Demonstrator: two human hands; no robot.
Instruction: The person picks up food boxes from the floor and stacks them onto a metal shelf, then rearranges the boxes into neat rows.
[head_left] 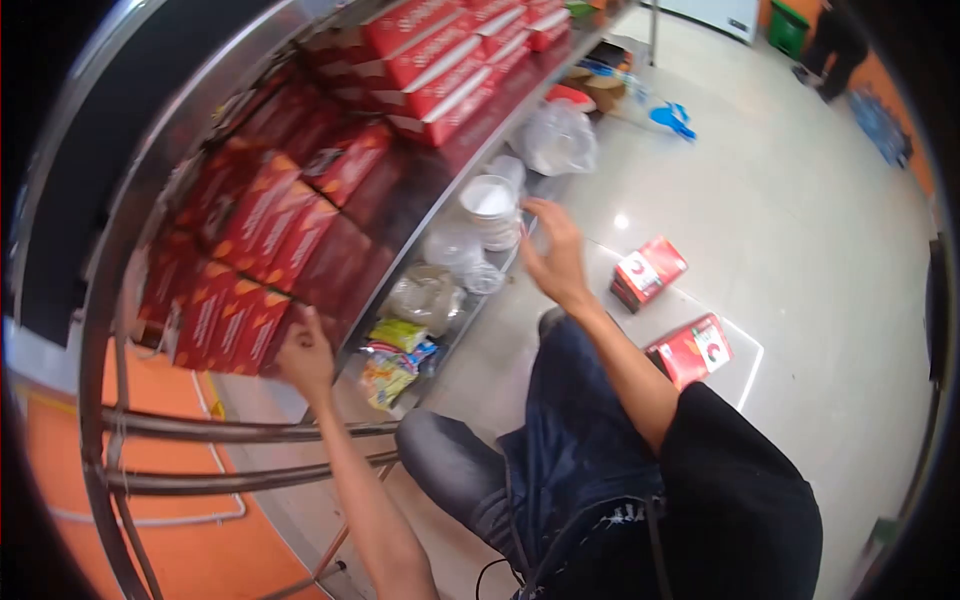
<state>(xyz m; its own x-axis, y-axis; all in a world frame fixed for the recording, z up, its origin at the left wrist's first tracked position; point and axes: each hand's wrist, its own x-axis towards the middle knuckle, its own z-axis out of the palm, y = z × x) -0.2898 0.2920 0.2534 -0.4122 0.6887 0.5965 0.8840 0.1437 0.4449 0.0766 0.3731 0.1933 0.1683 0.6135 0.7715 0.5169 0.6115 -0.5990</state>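
Note:
My left hand is at the near end of a row of red boxes on the shelf. Its fingers, slightly bent and a little blurred, touch the side of the end box and do not wrap round it. Out in front of the shelf edge, my right hand is held with thumb and fingers apart, nothing between them. Close beside it on the lower shelf stands a stack of white bowls. Two more red boxes with white labels, one farther and one nearer, lie on the floor to the right.
More red boxes are stacked farther along the metal shelf. Below are plastic bags and colourful packets. A blue item lies on the tiled floor. Another person stands by a green bin.

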